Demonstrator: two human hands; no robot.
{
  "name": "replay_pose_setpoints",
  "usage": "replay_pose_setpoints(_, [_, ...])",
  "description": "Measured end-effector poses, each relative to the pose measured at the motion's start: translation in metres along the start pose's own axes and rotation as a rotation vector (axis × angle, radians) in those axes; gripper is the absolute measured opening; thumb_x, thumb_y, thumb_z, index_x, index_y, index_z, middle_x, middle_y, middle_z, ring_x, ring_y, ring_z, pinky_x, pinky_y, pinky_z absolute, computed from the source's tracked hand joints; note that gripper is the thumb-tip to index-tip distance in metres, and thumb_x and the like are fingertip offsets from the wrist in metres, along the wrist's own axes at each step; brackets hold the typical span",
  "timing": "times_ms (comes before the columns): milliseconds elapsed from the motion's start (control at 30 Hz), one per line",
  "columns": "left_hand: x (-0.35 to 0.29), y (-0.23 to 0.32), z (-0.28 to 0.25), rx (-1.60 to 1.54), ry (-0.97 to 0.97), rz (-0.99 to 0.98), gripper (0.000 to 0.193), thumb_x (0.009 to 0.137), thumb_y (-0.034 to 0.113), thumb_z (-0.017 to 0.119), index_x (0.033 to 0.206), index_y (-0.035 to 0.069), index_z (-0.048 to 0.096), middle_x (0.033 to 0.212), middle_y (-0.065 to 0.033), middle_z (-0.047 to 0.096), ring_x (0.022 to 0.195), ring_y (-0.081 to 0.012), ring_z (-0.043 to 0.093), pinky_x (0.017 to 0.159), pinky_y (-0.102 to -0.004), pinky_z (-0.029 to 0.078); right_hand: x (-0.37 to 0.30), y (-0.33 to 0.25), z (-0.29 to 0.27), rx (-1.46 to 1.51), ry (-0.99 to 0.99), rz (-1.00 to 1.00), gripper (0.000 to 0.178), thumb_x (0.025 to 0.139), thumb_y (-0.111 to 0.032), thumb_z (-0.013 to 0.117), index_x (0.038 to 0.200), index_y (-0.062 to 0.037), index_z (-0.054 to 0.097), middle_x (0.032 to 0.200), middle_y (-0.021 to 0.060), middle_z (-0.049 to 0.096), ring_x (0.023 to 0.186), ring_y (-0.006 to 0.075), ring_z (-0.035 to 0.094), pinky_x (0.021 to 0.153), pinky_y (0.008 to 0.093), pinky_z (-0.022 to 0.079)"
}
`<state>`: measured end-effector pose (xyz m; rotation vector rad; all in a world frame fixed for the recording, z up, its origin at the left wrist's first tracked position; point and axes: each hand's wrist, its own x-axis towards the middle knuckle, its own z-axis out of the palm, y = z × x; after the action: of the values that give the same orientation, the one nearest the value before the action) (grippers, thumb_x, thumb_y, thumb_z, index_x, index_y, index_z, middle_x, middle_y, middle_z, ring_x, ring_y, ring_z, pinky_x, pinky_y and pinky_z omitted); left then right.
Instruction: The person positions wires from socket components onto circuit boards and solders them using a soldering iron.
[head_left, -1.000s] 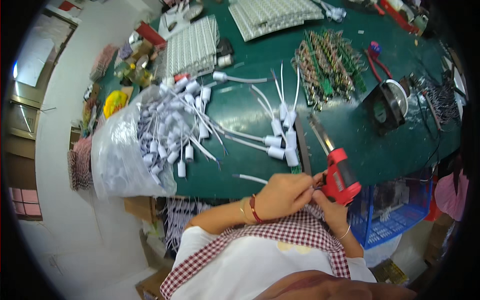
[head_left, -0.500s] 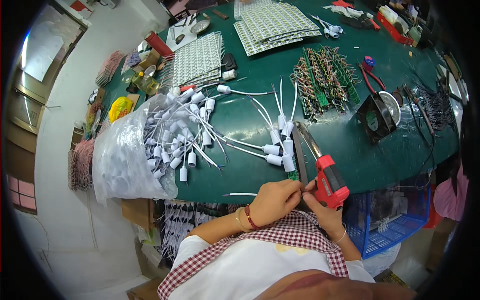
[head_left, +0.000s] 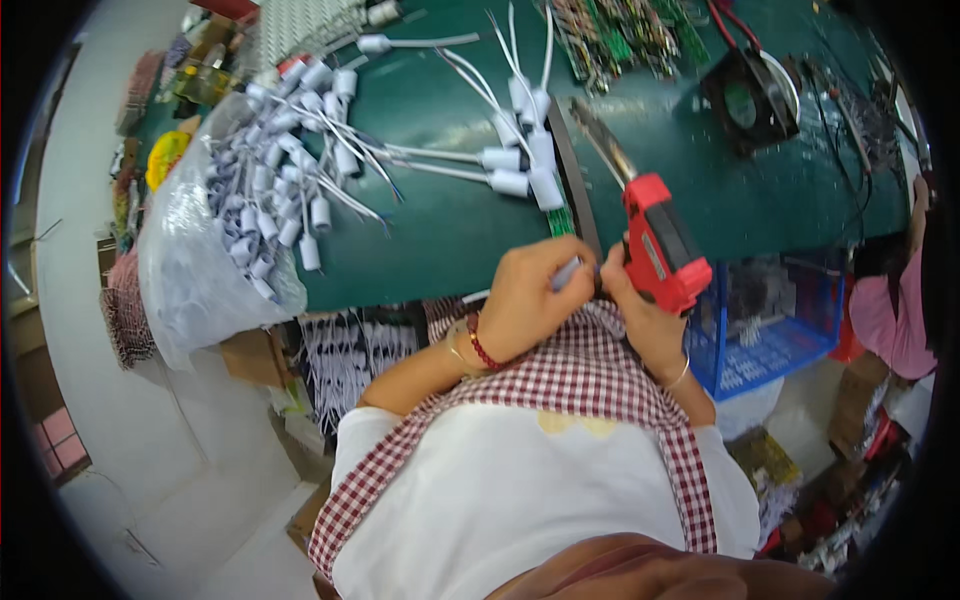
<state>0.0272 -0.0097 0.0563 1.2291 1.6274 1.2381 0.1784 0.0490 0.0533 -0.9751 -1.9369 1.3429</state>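
Note:
Close together at the table's near edge, my left hand (head_left: 540, 295) pinches a white lamp socket (head_left: 567, 273), mostly hidden by the fingers. My right hand (head_left: 650, 320) grips a red and black soldering gun (head_left: 660, 240), its metal tip pointing up and away over the table. The right thumb and fingertips come close to the left fingertips; whether they also hold a wire is hard to see. Just beyond my hands, a green circuit board strip (head_left: 561, 221) lies beside a dark metal bar (head_left: 570, 170). Several white wired sockets (head_left: 541, 150) are gathered along that strip.
A clear plastic bag (head_left: 185, 250) spills many wired sockets (head_left: 285, 165) at left. A small black fan (head_left: 745, 100) stands at right, near cables. Wired circuit boards (head_left: 620, 40) lie at the back. Below the edge is a blue crate (head_left: 765, 330).
The head view has tipped downward, so the table sits higher in the picture. A white socket now shows between my left fingers. My right hand still grips the soldering gun.

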Motion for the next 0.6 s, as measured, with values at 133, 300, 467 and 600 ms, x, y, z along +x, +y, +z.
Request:
replay_pose_setpoints(133, [0.005,-0.002,0.002,0.101,0.022,0.05,0.006,0.078,0.005,0.058,0.083,0.002,0.059,0.069,-0.0105,0.058,0.057,-0.0184,0.058,0.053,-0.028,0.045,0.007,0.002,0.002,0.201,0.055,0.127,0.02,0.083,0.004,0.063,0.097,-0.0012,0.05,0.079,0.0038,0.058,0.073,0.0094,0.055,0.066,0.0222,0.045])
replay_pose_setpoints(300, [0.002,-0.008,0.002,0.216,0.036,0.109,0.007,0.076,0.003,0.061,0.082,0.002,0.059,0.071,-0.0105,0.056,0.055,-0.0251,0.055,0.051,-0.0315,0.044,0.002,0.016,0.011,0.189,0.1,0.054,0.026,0.083,-0.001,0.066,0.101,-0.0022,0.048,0.083,0.0034,0.058,0.073,0.0093,0.055,0.066,0.0218,0.044])
replay_pose_setpoints(467, [0.002,-0.017,0.003,0.227,0.134,0.026,0.006,0.078,0.008,0.06,0.083,0.004,0.06,0.072,-0.0141,0.058,0.061,-0.0318,0.058,0.053,-0.0366,0.045,0.003,0.007,0.013,0.283,0.072,0.23,0.02,0.084,-0.005,0.066,0.098,-0.0007,0.053,0.084,0.0025,0.061,0.074,0.0078,0.057,0.067,0.0223,0.046])
replay_pose_setpoints(600, [0.017,-0.05,-0.018,0.217,0.064,-0.146,0.014,0.081,0.014,0.059,0.084,0.0,0.059,0.063,-0.0097,0.054,0.055,-0.0132,0.047,0.054,-0.0271,0.041,0.003,0.006,0.008,0.347,0.166,0.219,0.017,0.084,-0.002,0.063,0.1,0.0023,0.056,0.083,0.0025,0.061,0.072,0.0103,0.059,0.068,0.024,0.049])
